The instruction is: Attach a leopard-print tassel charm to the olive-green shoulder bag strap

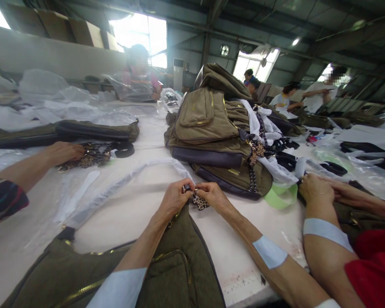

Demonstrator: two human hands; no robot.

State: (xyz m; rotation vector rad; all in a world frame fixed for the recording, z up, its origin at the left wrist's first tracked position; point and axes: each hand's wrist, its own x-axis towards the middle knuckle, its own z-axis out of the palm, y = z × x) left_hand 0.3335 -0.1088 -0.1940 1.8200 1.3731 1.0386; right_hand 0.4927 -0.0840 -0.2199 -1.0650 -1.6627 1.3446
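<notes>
Nearest the camera lies an olive corduroy handbag (167, 265) with brass zips, beneath the person's forearms and in front of the stacked bags (208, 124) on the white worktop (244, 265). The left hand (175, 199) and right hand (213, 194) meet just before the stack, the fingers (197, 187) closed in a tight pinch on a small metal clasp (188, 188). A leopard-print charm (200, 202) with scalloped edges sits just beside that pinch, and a long strap (115, 188) sheathed in white film leads away to the left of the stack.

State of work: a matching charm (256, 149) is already on the stack, with a chain-link strap nearby. Whether the clasp in hand is closed cannot be told — the fingers hide it.

Left of the stack, a co-worker's hand (66, 153) rests beside a cluster of leopard charms (94, 156); right of it, another co-worker's hands (317, 190) work near a red sleeve (372, 265).
</notes>
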